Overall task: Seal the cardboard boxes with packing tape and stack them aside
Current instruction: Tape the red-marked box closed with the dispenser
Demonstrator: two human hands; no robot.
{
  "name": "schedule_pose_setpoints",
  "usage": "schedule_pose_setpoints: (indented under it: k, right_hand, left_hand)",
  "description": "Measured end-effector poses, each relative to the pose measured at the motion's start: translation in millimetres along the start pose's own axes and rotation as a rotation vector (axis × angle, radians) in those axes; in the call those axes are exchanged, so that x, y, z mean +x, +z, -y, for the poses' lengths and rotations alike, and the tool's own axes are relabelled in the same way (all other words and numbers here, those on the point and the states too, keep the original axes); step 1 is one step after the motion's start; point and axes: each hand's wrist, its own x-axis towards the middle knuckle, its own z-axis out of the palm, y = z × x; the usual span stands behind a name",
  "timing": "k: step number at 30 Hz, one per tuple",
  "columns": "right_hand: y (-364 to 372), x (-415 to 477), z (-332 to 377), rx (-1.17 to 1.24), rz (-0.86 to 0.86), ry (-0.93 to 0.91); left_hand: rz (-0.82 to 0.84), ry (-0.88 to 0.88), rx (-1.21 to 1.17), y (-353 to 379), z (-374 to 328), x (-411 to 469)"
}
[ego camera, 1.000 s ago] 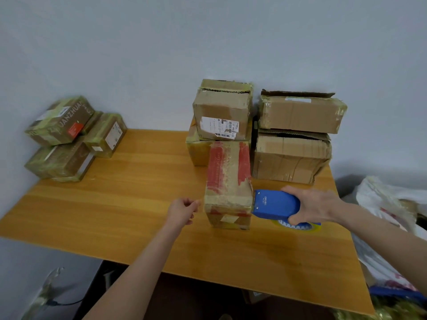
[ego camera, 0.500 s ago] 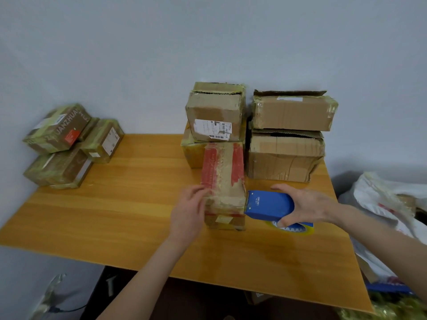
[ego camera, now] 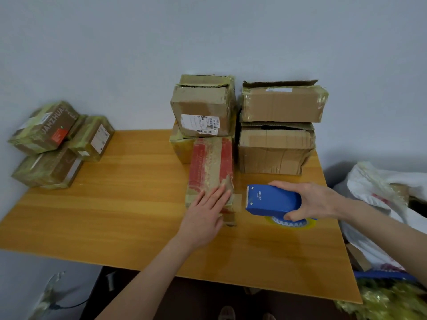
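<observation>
I see the left hand [ego camera: 205,218] lying flat, palm down and fingers straight, on the near end of the red-taped box [ego camera: 211,167], with the fingertips pointing toward the table's far right corner. It presses without curling round anything. The forearm comes in from the near edge of the table [ego camera: 115,215].

The right hand [ego camera: 316,200] reaches in from the right edge and grips the blue tape dispenser [ego camera: 272,199], fingers wrapped over its far side and thumb on the near side. The dispenser sits just right of the box with its toothed edge facing it. A short strip of tape [ego camera: 238,199] shows between the two, and the yellowish roll [ego camera: 291,224] peeks out underneath. The dispenser's white lettering is too small for me to read.

The red-taped box lies lengthwise near the middle of the table. Its far end is at the foot of a stack at the far edge, where a labelled box [ego camera: 203,107] rests on a yellow box [ego camera: 180,148]. The label carries a barcode, but I can't make out the print. Just right of that stack, an upper brown box [ego camera: 283,105] sits on a lower brown box [ego camera: 275,151].

At the far left corner lie taped boxes, and the top box [ego camera: 44,128] reads "JANZHUAN". A white bag [ego camera: 379,192] lies beyond the right edge.
</observation>
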Motion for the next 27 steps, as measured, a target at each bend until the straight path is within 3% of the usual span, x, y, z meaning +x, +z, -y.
schedule_pose_setpoints:
  k: [9,22,24,27]
  right_hand:
    - [12,17,25,-0.274,0.03,0.03]
    - [6,51,38,-0.302,0.181,0.198]
    - [8,48,30,-0.214,0.153,0.254]
    - [15,49,16,0.198,0.036,0.324]
  left_hand:
    - [-0.004,-0.006,0.007,-2,-2,-1]
    - [0.006,0.008,-0.042,-3,-2,-2]
    - [-0.002,0.005,-0.052,-4,-2,-1]
    - [-0.005,0.003,-0.052,-4,-1,0]
